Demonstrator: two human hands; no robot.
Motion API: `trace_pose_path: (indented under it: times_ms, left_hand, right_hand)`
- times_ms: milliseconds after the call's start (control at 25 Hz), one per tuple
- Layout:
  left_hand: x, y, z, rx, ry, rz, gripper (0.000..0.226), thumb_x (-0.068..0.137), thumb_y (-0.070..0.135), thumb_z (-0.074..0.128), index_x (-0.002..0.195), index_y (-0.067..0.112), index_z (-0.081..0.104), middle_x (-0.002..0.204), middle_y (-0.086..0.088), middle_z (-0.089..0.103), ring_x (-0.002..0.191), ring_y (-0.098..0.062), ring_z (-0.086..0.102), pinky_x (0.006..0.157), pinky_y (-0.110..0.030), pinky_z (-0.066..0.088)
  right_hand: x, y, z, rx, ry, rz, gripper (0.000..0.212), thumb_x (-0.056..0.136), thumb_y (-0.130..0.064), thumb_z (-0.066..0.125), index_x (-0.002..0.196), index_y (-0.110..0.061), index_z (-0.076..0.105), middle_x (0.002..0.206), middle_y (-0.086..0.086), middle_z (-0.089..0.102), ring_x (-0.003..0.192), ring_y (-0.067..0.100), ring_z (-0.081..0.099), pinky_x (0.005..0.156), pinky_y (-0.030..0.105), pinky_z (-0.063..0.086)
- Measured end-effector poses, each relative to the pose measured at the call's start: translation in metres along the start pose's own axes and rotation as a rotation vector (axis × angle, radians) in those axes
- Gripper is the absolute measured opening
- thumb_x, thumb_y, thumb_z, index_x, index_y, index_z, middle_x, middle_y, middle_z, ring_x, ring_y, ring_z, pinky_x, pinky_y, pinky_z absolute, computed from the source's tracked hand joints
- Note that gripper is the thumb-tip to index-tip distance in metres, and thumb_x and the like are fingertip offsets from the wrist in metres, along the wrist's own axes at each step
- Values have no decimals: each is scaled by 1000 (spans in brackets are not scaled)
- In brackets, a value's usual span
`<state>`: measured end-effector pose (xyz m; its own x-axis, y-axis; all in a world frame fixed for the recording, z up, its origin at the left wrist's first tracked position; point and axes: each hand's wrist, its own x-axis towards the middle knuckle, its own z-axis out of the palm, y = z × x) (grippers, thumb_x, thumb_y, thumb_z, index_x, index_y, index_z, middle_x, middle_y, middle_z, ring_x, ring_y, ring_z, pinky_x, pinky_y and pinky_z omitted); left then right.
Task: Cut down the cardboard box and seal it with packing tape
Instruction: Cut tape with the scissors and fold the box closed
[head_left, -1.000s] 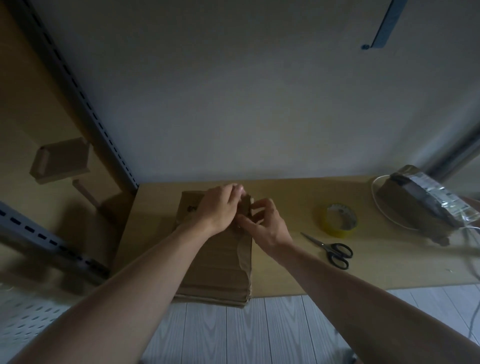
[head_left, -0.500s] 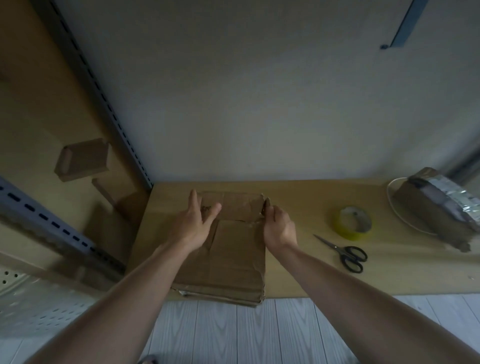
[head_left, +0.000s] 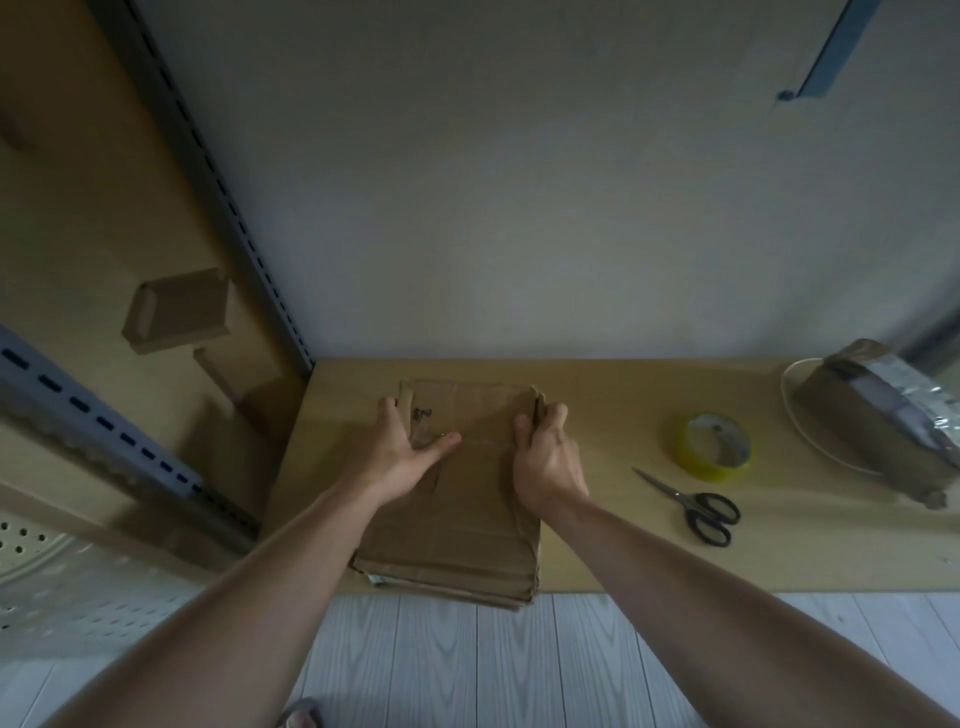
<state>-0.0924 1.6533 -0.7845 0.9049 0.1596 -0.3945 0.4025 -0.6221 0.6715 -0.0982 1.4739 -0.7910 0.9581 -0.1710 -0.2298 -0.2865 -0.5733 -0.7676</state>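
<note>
- At the far end of the flattened cardboard box (head_left: 467, 525), your hands sit apart, one to each side. Your left hand (head_left: 400, 454) lies flat, fingers straight and thumb spread across the top face, pressing it down.
- Your right hand (head_left: 545, 460) clamps the box's right edge, thumb on top and fingers curled over the side. That grip looks meant to square up the stacked layers while the left pins them.
- The box lies collapsed on the left part of the tabletop (head_left: 623, 551), its near end reaching just past the front edge. It is brown corrugated board, creased and worn, with ragged layered edges and a dark printed mark by your left fingers.
- You hold neither tool, so by the look of it the cutting and sealing lie ahead.
- To your right the tape roll (head_left: 714, 447), a yellowish ring with a glossy face, rests well apart from the box. The black-handled scissors (head_left: 698, 509) lie just in front of it, blades pointing toward the box, both probably placed for your right hand.
- Farther right sits a bulky parcel (head_left: 857, 421) in brown wrap and shiny silvery film, with a thin white cable (head_left: 789, 415) looped round it.
- Off to your left, a small carton (head_left: 176, 312) rests on a shelf beside a slotted metal upright (head_left: 218, 182).
</note>
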Motion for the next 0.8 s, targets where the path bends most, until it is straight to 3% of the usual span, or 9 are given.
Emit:
trace_pose_path:
  times_ms: [80,160,240,360,480,680,800]
  left_hand:
    - [-4,0,4,24,10,-7,101,89,66,57,159,17,4,164,-12,26,143,-33,38,109,-40,37]
    - [-7,3,7,97,76,-22,103,83,78,53,157,17,14,156,-12,40,133,-33,50,98,-39,44]
    - [-6,5,9,155,156,-11,101,77,80,58,148,16,26,141,-13,55,121,-33,59,89,-36,49]
    - [-4,4,8,127,160,-12,94,88,67,59,156,14,21,152,-14,46,130,-34,53,91,-34,45]
    - [-6,-1,5,50,123,-15,88,95,59,54,160,16,14,161,-10,34,137,-33,46,99,-35,43]
    - [-5,-24,-2,-71,46,13,77,96,64,38,157,17,30,157,-6,42,137,-30,46,110,-41,40]
    - [-10,-30,-4,-93,-16,-6,68,101,61,33,154,18,36,149,-4,50,134,-28,49,109,-43,40]
  right_hand:
    - [-5,-6,5,-133,23,53,53,94,-63,45,113,-16,29,97,11,62,94,37,62,69,39,44]
    - [-7,-14,7,-234,38,97,77,75,-79,58,110,-18,28,92,7,56,95,34,63,67,35,40]
    - [-4,-16,8,-221,36,115,82,69,-80,64,109,-19,28,97,10,61,99,34,63,67,35,40]
    - [4,-10,6,-139,9,56,69,81,-67,64,115,-15,32,110,16,65,104,39,62,70,34,39]
    - [7,0,3,-37,-22,9,48,93,-52,59,113,-15,34,107,14,63,103,38,61,72,35,40]
    - [6,11,-7,125,-72,-7,33,99,-42,56,115,-17,42,102,3,56,94,28,56,76,34,43]
    - [6,14,-7,75,29,-13,31,100,-43,52,99,-11,54,91,2,59,85,26,56,67,33,39]
